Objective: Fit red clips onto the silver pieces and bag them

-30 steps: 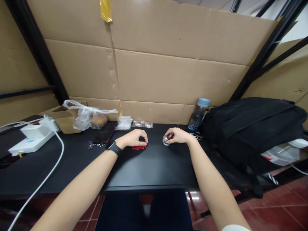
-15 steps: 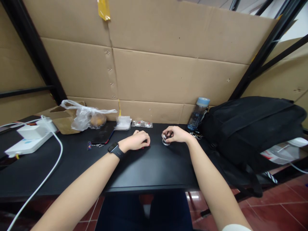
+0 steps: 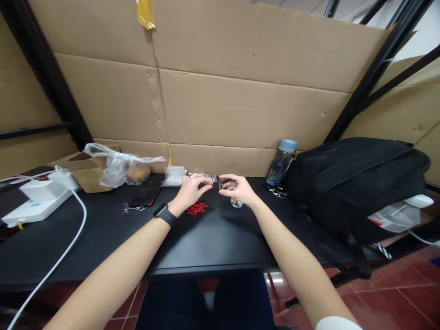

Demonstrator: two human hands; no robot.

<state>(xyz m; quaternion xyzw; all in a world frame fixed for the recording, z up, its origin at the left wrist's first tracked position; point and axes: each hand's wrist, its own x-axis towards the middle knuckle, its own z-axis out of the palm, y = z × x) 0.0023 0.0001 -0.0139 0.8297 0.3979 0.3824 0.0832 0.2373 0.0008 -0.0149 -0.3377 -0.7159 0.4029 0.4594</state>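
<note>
– Standing on edge, the small round piece (image 3: 220,184) is gripped btw. thumb and fingers of the R hand (image 3: 238,189), yes?
– Yes, long axis approx. upright. It is held just to the right of the L hand (image 3: 192,192), tips near but apart.
– And L fingers?
– Pinched together on a red bit (image 3: 212,185); whether it is joined to the red cord (image 3: 197,208), cannot be told.
– Other things?
– Cord is laid below L hand; clear disc (image 3: 236,202) below R hand, nearer to R, on the table (image 3: 213,245).
</note>
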